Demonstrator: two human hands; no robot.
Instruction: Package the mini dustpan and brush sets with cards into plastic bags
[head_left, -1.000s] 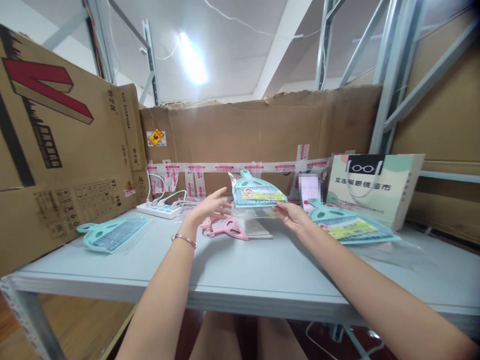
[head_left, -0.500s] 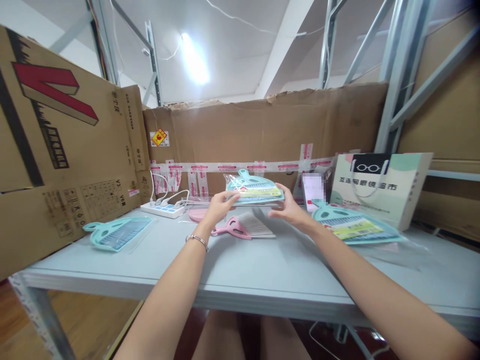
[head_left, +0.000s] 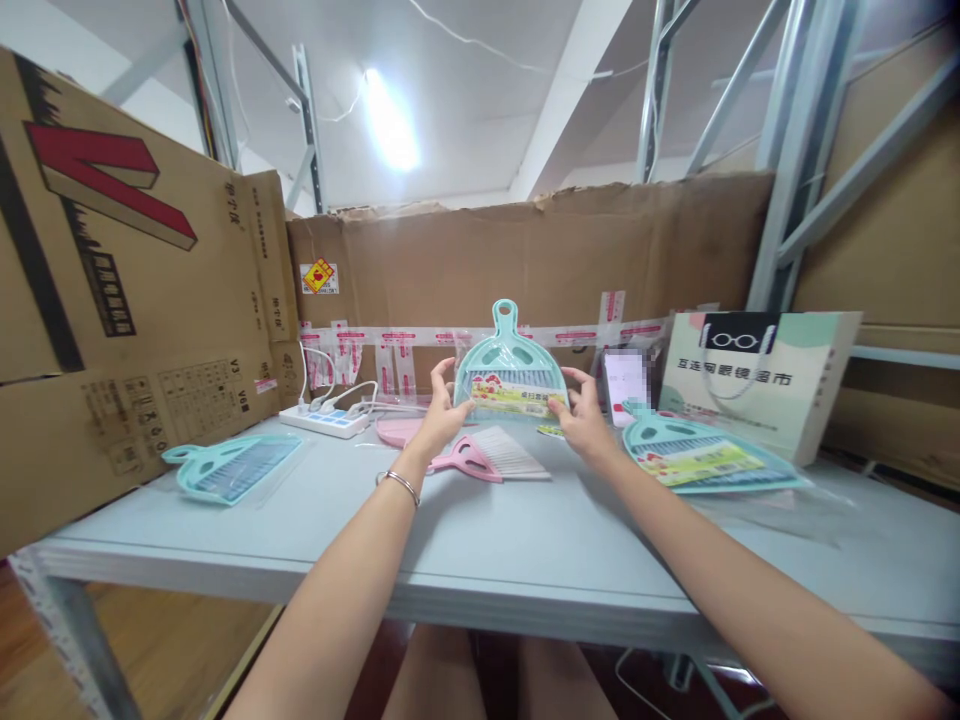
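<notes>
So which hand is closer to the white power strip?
Left. The left hand grips the near edge of the dustpan, a little to the right of the power strip. The right hand grips the dustpan's other edge, farther away.
</notes>
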